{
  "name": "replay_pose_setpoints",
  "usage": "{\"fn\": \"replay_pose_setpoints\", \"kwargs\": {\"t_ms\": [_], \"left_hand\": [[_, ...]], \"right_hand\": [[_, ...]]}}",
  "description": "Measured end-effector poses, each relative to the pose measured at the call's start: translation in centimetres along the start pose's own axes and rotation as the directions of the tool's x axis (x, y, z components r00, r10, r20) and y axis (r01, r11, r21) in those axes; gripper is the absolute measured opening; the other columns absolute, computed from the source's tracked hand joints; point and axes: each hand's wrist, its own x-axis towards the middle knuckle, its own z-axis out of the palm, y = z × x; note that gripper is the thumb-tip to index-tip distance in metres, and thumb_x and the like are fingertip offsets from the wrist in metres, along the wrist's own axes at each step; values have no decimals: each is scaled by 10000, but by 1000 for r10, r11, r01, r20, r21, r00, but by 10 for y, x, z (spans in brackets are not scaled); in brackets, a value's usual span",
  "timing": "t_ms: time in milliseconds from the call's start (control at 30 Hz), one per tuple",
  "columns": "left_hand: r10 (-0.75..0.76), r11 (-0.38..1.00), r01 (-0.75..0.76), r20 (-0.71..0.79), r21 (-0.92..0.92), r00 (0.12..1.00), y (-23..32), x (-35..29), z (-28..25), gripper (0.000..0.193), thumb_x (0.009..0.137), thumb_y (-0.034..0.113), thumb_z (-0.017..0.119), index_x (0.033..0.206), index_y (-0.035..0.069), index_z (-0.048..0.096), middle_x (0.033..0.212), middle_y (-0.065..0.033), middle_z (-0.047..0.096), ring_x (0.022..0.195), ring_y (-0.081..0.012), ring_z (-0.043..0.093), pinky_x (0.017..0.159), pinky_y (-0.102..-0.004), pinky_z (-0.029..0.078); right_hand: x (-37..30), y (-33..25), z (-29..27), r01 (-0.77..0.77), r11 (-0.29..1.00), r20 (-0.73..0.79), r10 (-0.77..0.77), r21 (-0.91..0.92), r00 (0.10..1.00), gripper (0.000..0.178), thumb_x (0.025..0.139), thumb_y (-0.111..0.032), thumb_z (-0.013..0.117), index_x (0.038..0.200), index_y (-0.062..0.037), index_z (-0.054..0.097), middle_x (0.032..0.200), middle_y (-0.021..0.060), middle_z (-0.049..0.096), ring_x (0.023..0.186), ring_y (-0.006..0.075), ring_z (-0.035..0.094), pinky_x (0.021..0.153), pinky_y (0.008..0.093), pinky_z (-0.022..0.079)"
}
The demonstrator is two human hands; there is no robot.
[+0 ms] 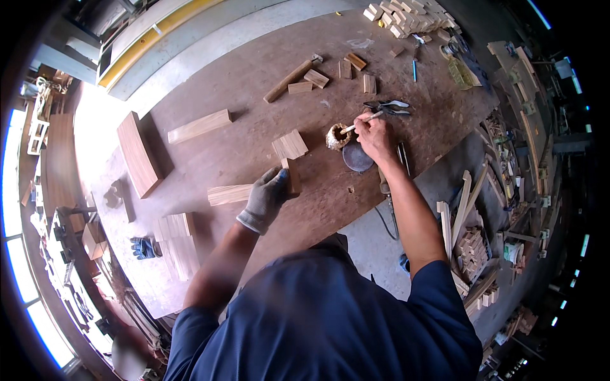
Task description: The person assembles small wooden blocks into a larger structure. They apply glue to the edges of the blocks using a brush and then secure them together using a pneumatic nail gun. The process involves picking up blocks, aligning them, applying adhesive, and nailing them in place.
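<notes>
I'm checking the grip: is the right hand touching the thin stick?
Touching. The head view shows the right hand gripping the thin stick, which shows on both sides of the grip.

Two hands (pixel 375 136), one brush (pixel 349 129), one crusted pot (pixel 332 141), one held block (pixel 293 178), one dark disc (pixel 357 158), five small wooden blocks (pixel 316 78) near one hammer (pixel 284 85), one pair of pliers (pixel 385 106), one slim blue stick (pixel 415 70)

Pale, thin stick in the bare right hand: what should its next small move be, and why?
Probably lift the pale, thin stick toward the brown, rectangular wooden block: its tip is at the mouth of the round, crusted pot, the bare right hand grips it, and the grey-gloved left hand holds the block nearby.
</notes>
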Motion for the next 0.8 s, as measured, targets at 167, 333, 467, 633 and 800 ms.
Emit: {"fn": "replay_pose_setpoints", "kwargs": {"t_ms": [167, 333, 467, 633, 800], "left_hand": [[-23, 999, 22, -32, -40, 999, 6, 6, 15, 337, 1126, 279, 543, 1341, 26, 602, 1120, -49, 664, 1009, -183, 664, 866, -357, 597], [-53, 993, 53, -2, -108, 999, 7, 13, 15, 371, 1120, 285, 540, 1381, 24, 583, 1180, -82, 680, 1056, -216, 674, 888, -387, 589], [-64, 980, 75, 66, -186, 996, 3, 27, 9, 427, 1114, 305, 543, 1420, 9, 559, 1245, -125, 685, 1120, -263, 677, 941, -423, 577], [-69, 962, 88, 82, -259, 994, 0, 39, 12, 454, 1111, 310, 538, 1437, -7, 542, 1272, -162, 672, 1148, -303, 672, 979, -450, 571], [-71, 960, 96, 101, -262, 992, 3, 40, 16, 457, 1113, 310, 531, 1437, -14, 539, 1275, -181, 670, 1141, -313, 673, 976, -449, 573]], "right_hand": [[-10, -7, 3, -261, 891, 117, 234, 372, 965, 291, 1031, -269, 630, 1049, 12, 703, 770, 117, 727, 671, 181, 730, 617, 352, 584], [-22, -34, -39, -293, 844, -44, 349, 450, 936, 271, 1056, -274, 627, 1066, -8, 684, 838, 100, 755, 613, 149, 703, 547, 282, 554], [-31, -30, -51, -319, 809, -81, 407, 493, 910, 265, 1060, -258, 620, 1088, 0, 671, 846, 118, 757, 618, 160, 715, 541, 290, 567], [-40, -13, -46, -306, 731, -80, 440, 610, 894, 255, 1058, -238, 617, 1087, 11, 664, 850, 135, 758, 619, 181, 724, 532, 290, 580], [-44, 11, -45, -350, 614, -37, 527, 708, 849, 266, 1055, -249, 625, 1089, 11, 669, 856, 144, 760, 619, 193, 726, 517, 295, 583]]}}
